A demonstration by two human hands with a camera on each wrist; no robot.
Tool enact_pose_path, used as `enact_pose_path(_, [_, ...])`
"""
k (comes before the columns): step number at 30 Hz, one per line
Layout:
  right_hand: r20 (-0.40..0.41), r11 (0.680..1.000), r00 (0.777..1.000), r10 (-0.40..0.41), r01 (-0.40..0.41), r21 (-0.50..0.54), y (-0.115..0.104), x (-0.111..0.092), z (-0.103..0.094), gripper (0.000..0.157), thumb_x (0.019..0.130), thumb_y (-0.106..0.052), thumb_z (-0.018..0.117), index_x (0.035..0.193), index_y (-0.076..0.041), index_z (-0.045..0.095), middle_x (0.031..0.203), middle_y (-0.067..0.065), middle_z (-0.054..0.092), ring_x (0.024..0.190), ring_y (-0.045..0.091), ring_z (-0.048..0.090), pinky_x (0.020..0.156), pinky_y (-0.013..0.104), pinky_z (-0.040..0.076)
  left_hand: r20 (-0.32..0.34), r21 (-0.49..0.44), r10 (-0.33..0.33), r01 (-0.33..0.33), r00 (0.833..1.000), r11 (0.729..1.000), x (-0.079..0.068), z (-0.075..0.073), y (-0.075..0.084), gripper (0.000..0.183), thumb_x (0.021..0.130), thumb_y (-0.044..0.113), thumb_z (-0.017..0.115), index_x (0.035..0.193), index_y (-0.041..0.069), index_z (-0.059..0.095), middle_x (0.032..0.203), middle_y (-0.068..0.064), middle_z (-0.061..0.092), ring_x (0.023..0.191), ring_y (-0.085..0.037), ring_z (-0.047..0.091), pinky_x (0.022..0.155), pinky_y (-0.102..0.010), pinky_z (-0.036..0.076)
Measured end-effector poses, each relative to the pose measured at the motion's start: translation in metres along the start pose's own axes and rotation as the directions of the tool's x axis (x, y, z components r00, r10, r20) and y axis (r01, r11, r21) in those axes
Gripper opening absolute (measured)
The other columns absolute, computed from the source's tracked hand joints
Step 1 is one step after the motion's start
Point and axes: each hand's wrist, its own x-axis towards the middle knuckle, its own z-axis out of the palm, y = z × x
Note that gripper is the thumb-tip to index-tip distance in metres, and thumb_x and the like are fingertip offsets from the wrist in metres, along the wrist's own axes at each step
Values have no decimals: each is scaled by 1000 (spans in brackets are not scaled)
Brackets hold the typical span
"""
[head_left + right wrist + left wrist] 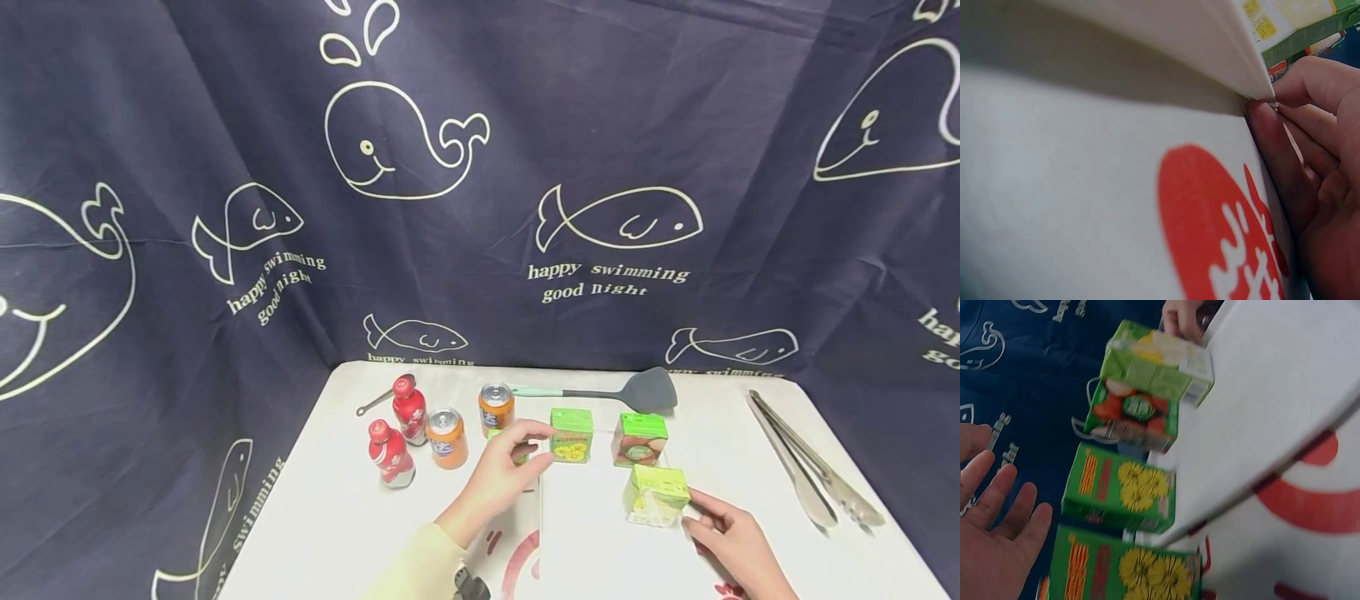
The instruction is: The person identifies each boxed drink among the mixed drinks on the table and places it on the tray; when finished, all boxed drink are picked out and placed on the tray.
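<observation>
In the head view my left hand (501, 479) reaches over a green carton with yellow flowers (522, 451), partly hidden behind it. Its fingertips overlap the left side of a second flower carton (572, 437). The left wrist view shows that hand (1000, 525) with fingers spread and apart from the cartons. At the right, my right hand (731, 537) pinches the edge of a thin white panel (1210, 44) between thumb and fingers. A light-green carton (657, 497) stands by its fingertips, and a green carton with a reddish-brown front (640, 440) is just behind.
Two red bottles (391, 454) and two orange cans (447, 438) stand at the left, near a small spoon (384, 396). A dark spatula (647, 390) lies along the back, with metal tongs (813, 467) on the right. Red print (1200, 219) marks the white surface under the panel.
</observation>
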Motion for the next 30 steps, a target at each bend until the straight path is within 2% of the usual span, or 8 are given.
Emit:
enact_pose_path(6, [6, 1000, 1000, 6, -6, 5, 1, 0, -1, 62, 93, -6, 71, 146, 13, 48, 74, 6, 65, 59, 17, 59, 56, 26, 49, -47, -36, -9, 7, 999, 999, -5, -23, -5, 32, 96, 3, 73, 128, 4, 67, 131, -7, 64, 126, -34, 61, 108, -48, 49])
enact_pose_path(14, [2, 1000, 1000, -3, 3, -3, 1, 0, 0, 61, 94, -6, 73, 147, 14, 48, 74, 5, 64, 58, 15, 58, 54, 25, 48, -113, 42, 16, -12, 994, 999, -14, -45, -21, 31, 95, 5, 74, 126, 6, 68, 128, -11, 67, 126, -28, 61, 113, -51, 43])
enact_pose_path(16, [3, 1000, 1000, -2, 2, -9, 1, 0, 0, 61, 94, -6, 72, 147, 13, 48, 75, 5, 64, 59, 15, 58, 54, 25, 48, -126, 39, 17, -12, 992, 999, -16, -48, -25, 30, 96, 5, 74, 125, 7, 69, 129, -11, 67, 128, -28, 59, 114, -52, 41])
enact_pose_path(23, [2, 1000, 1000, 4, -4, -10, 0, 0, -1, 61, 94, -6, 72, 147, 13, 49, 75, 5, 64, 59, 15, 58, 54, 25, 48, -158, 6, -49, 51, 986, 999, -23, -53, -35, 32, 94, 3, 75, 126, 2, 69, 134, -7, 64, 134, -24, 53, 119, -48, 36])
enact_pose_path(30, [0, 1000, 1000, -13, 13, -4, 1, 0, 0, 60, 94, -7, 72, 146, 13, 49, 74, 5, 64, 58, 16, 58, 54, 26, 48, -169, -26, -31, 27, 985, 999, -27, -56, -49, 33, 92, -1, 76, 124, 6, 71, 136, -11, 62, 133, -26, 54, 114, -59, 39])
